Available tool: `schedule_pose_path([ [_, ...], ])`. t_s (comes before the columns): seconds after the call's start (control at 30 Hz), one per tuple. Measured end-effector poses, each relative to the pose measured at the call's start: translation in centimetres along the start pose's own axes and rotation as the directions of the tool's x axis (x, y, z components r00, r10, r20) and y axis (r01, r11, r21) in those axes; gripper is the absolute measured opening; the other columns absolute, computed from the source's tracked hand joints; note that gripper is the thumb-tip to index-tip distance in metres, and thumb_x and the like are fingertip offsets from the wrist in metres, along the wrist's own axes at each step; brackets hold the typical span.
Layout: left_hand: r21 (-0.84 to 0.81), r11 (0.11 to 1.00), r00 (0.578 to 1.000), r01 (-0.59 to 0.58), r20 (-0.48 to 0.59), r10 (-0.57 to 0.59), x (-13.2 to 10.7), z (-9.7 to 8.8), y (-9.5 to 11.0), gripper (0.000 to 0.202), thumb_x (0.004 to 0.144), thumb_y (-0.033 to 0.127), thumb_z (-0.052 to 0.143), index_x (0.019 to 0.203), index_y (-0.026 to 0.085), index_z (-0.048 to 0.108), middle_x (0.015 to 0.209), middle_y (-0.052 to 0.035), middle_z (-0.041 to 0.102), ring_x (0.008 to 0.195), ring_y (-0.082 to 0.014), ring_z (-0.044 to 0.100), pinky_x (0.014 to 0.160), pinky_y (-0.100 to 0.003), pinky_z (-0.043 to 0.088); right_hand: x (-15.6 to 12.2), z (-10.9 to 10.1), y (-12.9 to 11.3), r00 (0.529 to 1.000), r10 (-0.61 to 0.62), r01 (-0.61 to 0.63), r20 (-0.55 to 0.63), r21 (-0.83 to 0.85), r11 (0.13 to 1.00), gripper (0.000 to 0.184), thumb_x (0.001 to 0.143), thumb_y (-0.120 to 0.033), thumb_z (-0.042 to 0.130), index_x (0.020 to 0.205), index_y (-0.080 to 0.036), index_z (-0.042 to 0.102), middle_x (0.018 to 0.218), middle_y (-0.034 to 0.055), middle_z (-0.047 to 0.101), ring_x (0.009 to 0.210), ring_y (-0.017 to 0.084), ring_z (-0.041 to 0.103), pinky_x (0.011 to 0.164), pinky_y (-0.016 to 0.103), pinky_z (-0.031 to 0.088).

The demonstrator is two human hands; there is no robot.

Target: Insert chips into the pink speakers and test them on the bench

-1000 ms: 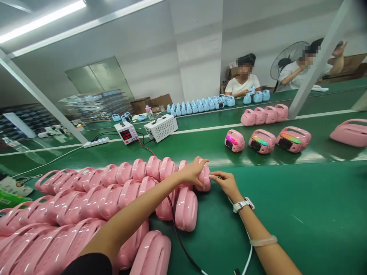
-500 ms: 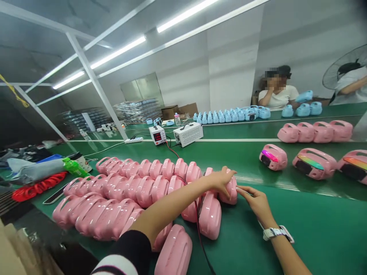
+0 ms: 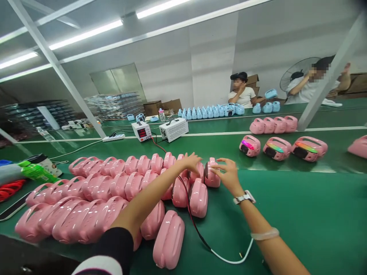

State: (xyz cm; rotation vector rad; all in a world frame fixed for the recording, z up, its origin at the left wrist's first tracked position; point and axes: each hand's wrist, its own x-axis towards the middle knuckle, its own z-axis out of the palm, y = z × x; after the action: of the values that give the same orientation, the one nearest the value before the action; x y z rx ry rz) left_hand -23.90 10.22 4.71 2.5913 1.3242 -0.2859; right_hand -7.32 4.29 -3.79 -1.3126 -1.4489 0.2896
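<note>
My left hand [image 3: 192, 162] is open over the right end of the back rows, its fingers stretched out above a pink portable speaker [image 3: 197, 175]. My right hand [image 3: 228, 175] has its fingers apart, fingertips at the right side of another pink speaker [image 3: 212, 180] that stands upright at the row's end, its dark front turned left. Whether these fingertips touch it I cannot tell. A red and black cable [image 3: 192, 221] runs between the speakers and joins a white cable [image 3: 229, 262], which disappears at my right forearm.
Rows of pink speakers [image 3: 94, 219] cover the left of the green bench. A single one [image 3: 169, 240] stands in front. Lit speakers [image 3: 276, 149] stand on the right. Behind are a power supply [image 3: 142, 131], a white metal box [image 3: 174, 130], blue speakers [image 3: 212, 112] and two people across.
My view has swung right. My left hand has come off the end speaker and moved left. My right hand has opened its fingers beside that speaker, and more white cable shows.
</note>
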Motion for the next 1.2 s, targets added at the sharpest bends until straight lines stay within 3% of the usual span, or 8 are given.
schedule_pose_path([
  [0.07, -0.036, 0.999, 1.000, -0.015, -0.023, 0.014, -1.0, 0.5, -1.9, 0.089, 0.065, 0.034, 0.077, 0.141, 0.018, 0.033, 0.150, -0.0198, 0.034, 0.141, -0.0337, 0.030, 0.113, -0.052, 0.025, -0.3, 1.6, -0.9, 1.000, -0.025, 0.026, 0.003, -0.065, 0.998, 0.012, 0.072, -0.040, 0.072, 0.070, -0.030, 0.078, 0.121, 0.0074, 0.064, 0.125, 0.036, 0.039, 0.103, 0.057, 0.027],
  [0.17, -0.069, 0.997, 0.996, -0.037, -0.086, 0.031, -1.6, 1.6, -3.6, 0.081, 0.070, 0.035, 0.072, 0.139, 0.016, 0.034, 0.147, -0.0180, 0.039, 0.134, -0.0292, 0.040, 0.109, -0.040, 0.034, -1.0, 3.3, -1.6, 0.998, -0.052, 0.055, 0.028, -0.135, 0.989, 0.006, 0.074, -0.031, 0.073, 0.071, -0.031, 0.078, 0.134, 0.0035, 0.056, 0.137, 0.037, 0.024, 0.107, 0.062, 0.016],
  [0.53, -0.074, 0.995, 0.994, -0.064, -0.091, 0.057, -1.1, 2.2, -4.5, 0.076, 0.062, 0.030, 0.078, 0.128, 0.018, 0.043, 0.134, -0.0138, 0.048, 0.119, -0.0305, 0.053, 0.098, -0.038, 0.044, -1.5, 5.3, -1.4, 1.000, 0.011, -0.010, 0.004, -0.253, 0.967, 0.008, 0.076, -0.031, 0.071, 0.071, -0.030, 0.078, 0.135, 0.0051, 0.055, 0.137, 0.040, 0.022, 0.103, 0.070, 0.012],
  [0.9, -0.047, 0.991, 0.986, -0.123, -0.122, 0.116, -1.6, 2.5, -4.4, 0.074, 0.065, 0.037, 0.078, 0.126, 0.016, 0.042, 0.135, -0.0147, 0.047, 0.125, -0.0297, 0.047, 0.109, -0.040, 0.031, -2.0, 5.4, -1.8, 0.999, -0.023, 0.029, 0.022, -0.314, 0.949, 0.012, 0.078, -0.033, 0.068, 0.073, -0.030, 0.078, 0.136, 0.0050, 0.054, 0.138, 0.042, 0.019, 0.100, 0.076, 0.006],
  [0.97, -0.041, 0.990, 0.983, -0.136, -0.133, 0.130, -1.5, 2.7, -4.5, 0.074, 0.065, 0.037, 0.078, 0.126, 0.014, 0.042, 0.134, -0.0154, 0.048, 0.125, -0.0294, 0.048, 0.109, -0.039, 0.032, -2.0, 5.1, -2.3, 0.994, -0.072, 0.097, 0.082, -0.365, 0.926, 0.013, 0.080, -0.031, 0.067, 0.073, -0.031, 0.077, 0.132, 0.0036, 0.058, 0.139, 0.040, 0.019, 0.102, 0.075, 0.001],
  [1.07, -0.031, 0.987, 0.977, -0.158, -0.152, 0.152, -1.0, 3.0, -4.7, 0.073, 0.063, 0.033, 0.078, 0.125, 0.013, 0.044, 0.132, -0.0164, 0.049, 0.123, -0.0302, 0.049, 0.108, -0.040, 0.033, -1.1, 4.7, -2.9, 0.963, -0.109, 0.212, 0.246, -0.444, 0.870, 0.020, 0.083, -0.025, 0.061, 0.073, -0.033, 0.076, 0.104, 0.0026, 0.070, 0.132, 0.037, 0.033, 0.102, 0.075, -0.005],
  [1.13, -0.028, 0.986, 0.975, -0.163, -0.161, 0.157, -0.7, 3.3, -4.9, 0.073, 0.062, 0.032, 0.078, 0.125, 0.013, 0.044, 0.132, -0.0174, 0.049, 0.122, -0.0319, 0.049, 0.107, -0.042, 0.034, -0.3, 4.5, -3.1, 0.938, -0.105, 0.257, 0.330, -0.461, 0.849, 0.025, 0.083, -0.022, 0.059, 0.070, -0.034, 0.075, 0.086, 0.0016, 0.071, 0.122, 0.034, 0.045, 0.102, 0.076, -0.003],
  [1.2, -0.028, 0.987, 0.975, -0.159, -0.163, 0.153, -0.8, 3.3, -4.8, 0.075, 0.062, 0.032, 0.078, 0.126, 0.011, 0.043, 0.132, -0.0191, 0.049, 0.123, -0.0332, 0.049, 0.106, -0.044, 0.035, 0.3, 4.3, -3.2, 0.921, -0.118, 0.293, 0.372, -0.461, 0.838, 0.026, 0.081, -0.019, 0.058, 0.068, -0.034, 0.075, 0.081, 0.0014, 0.071, 0.113, 0.032, 0.052, 0.102, 0.076, 0.005],
])
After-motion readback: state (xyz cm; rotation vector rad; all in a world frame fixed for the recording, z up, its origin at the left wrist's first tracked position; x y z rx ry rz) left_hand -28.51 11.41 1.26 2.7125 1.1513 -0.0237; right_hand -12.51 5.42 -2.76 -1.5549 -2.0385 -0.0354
